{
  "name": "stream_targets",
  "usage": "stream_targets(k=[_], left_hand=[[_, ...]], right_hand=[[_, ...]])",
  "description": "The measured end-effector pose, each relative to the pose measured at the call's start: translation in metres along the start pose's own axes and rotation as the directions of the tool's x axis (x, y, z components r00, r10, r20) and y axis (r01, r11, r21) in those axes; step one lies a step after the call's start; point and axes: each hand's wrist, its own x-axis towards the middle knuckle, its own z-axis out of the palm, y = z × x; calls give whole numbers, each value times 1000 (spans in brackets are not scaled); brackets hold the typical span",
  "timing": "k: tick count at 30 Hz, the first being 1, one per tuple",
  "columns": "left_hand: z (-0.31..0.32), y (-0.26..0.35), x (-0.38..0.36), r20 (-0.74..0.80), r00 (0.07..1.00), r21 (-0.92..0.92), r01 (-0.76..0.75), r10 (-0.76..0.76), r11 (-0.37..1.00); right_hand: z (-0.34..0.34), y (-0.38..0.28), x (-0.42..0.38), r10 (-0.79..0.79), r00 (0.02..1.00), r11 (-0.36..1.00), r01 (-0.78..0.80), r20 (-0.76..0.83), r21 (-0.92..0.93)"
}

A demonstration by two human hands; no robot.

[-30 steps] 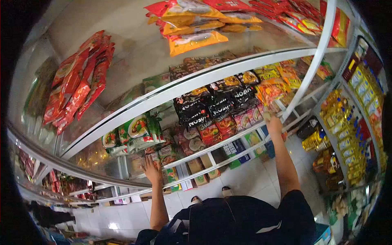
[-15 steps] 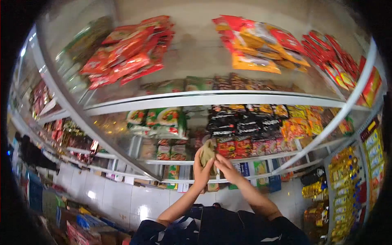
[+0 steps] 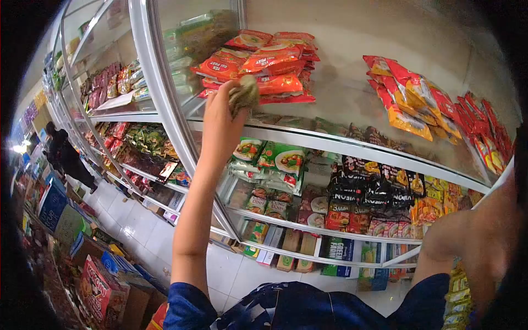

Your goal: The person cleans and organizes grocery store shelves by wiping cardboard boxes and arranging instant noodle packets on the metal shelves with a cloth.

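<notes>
My left hand (image 3: pixel 221 113) is raised at the upper shelf, its fingers closed round a crumpled greenish-brown cloth (image 3: pixel 246 94). The cloth overlaps the front of a stack of red noodle packets (image 3: pixel 275 58) in this view. Off to the right, my right arm (image 3: pixel 489 225) reaches up beside the cabinet's right-hand frame, blurred and close to the camera, its fingers not discernible. Along the front of the upper shelf runs a pale metal shelf edge (image 3: pixel 341 147), below my left hand.
Orange and red packets (image 3: pixel 418 99) lie on the upper shelf's right side. Below are green noodle packets (image 3: pixel 280 159) and black packets (image 3: pixel 374 187). A metal post (image 3: pixel 165 99) stands left of my arm. Cartons (image 3: pixel 99 286) line the aisle, where a person in dark clothes (image 3: pixel 69 157) stands.
My hands were together at the lower shelf around the cloth. Now the left has carried it up to the red packets, and the right has swung far right. The view has turned left.
</notes>
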Motion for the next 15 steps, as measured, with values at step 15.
stream_targets(k=[15], left_hand=[[50, 114, 36, 206, 893, -518, -247, 399, 819]], right_hand=[[-9, 23, 1, 12, 999, 987, -4, 48, -161]])
